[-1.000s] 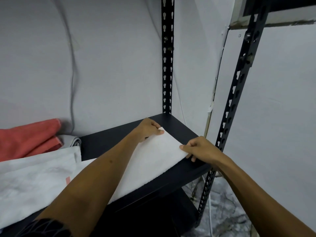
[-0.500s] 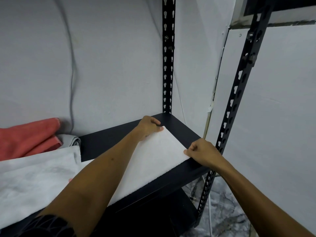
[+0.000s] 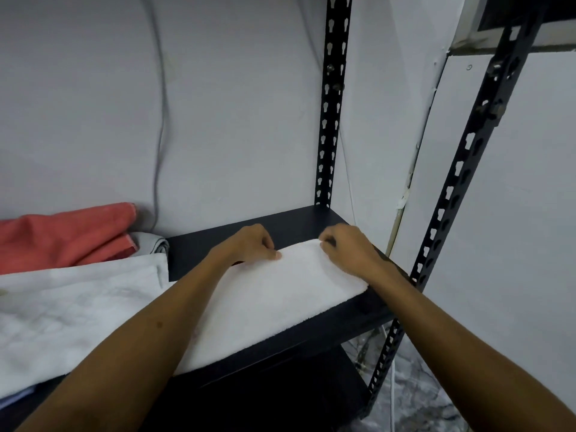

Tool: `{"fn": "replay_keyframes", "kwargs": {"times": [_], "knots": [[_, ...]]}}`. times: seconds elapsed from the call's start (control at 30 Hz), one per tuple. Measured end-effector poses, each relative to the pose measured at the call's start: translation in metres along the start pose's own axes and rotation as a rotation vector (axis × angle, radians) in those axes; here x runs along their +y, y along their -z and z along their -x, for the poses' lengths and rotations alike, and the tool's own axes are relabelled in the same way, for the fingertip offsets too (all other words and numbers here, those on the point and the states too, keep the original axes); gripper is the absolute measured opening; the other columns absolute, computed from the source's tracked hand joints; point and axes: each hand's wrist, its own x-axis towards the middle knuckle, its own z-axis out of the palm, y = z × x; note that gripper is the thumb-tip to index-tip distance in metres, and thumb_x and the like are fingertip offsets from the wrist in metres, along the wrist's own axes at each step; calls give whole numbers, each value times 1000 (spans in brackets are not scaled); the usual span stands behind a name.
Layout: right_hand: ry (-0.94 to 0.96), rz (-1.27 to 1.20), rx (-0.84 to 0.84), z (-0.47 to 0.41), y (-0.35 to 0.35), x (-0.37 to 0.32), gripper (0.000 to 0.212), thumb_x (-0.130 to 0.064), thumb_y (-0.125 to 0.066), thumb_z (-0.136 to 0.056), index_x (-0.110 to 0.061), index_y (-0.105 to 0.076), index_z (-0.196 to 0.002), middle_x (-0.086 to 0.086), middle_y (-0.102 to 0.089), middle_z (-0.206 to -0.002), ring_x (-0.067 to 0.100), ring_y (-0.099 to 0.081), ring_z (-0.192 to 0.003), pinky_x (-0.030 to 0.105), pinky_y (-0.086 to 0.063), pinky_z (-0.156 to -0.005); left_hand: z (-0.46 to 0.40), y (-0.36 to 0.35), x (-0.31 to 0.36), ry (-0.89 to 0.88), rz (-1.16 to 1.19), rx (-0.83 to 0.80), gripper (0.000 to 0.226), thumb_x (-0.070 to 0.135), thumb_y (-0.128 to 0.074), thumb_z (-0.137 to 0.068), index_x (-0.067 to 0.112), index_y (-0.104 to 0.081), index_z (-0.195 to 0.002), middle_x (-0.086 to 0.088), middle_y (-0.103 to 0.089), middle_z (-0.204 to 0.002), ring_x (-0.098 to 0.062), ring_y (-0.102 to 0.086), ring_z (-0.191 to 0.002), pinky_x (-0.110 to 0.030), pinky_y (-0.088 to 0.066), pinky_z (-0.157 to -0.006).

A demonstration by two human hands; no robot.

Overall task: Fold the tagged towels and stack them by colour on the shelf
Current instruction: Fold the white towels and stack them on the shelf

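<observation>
A white towel [image 3: 274, 304] lies flat on the black shelf board [image 3: 249, 226], reaching to the shelf's right front edge. My left hand [image 3: 252, 244] pinches the towel's far edge near its back left part. My right hand [image 3: 349, 247] grips the far right corner of the same towel, fingers curled over it. Both hands sit close together at the towel's back edge. No tag shows on this towel.
A crumpled white cloth [image 3: 71, 310] lies at the left of the shelf. Behind it are a folded coral towel [image 3: 65, 235] and a rolled grey towel [image 3: 152, 241]. Black slotted uprights stand at the back [image 3: 330, 120] and at the front right [image 3: 461, 188]. The grey wall is close behind.
My right hand moved from the towel's front right corner up to its far right corner, next to my left hand. My left hand stayed at the far edge.
</observation>
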Motion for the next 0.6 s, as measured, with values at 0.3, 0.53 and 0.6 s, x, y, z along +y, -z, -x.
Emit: {"fn": "replay_keyframes", "kwargs": {"times": [0.3,0.53,0.6], "knots": [[173,35,-408,-59,-28,-14,5,-25,-64,-90,-28,-68,-88,-15,-64,-100,13,-48,-110,42,-41,-100,44,8,-33,62,-29,14,22,32,-76,-83,18,-62,-73,6,-61,-74,-7,-55,-67,-19,-41,-60],[176,-93,-472,-64,-22,-19,9,-19,-71,-85,-22,-64,-91,1,-66,-95,14,-64,-87,30,-51,-81,47,6,-39,62,52,82,19,27,-78,-81,20,-61,-82,8,-58,-78,-6,-55,-71,-17,-38,-58],[191,-93,-501,-66,-21,-20,9,-22,-71,-87,-20,-67,-95,5,-68,-95,16,-64,-83,31,-51,-77,47,5,-41,66,23,71,22,26,-76,-84,21,-59,-70,8,-57,-71,-6,-54,-66,-17,-37,-55]]}}
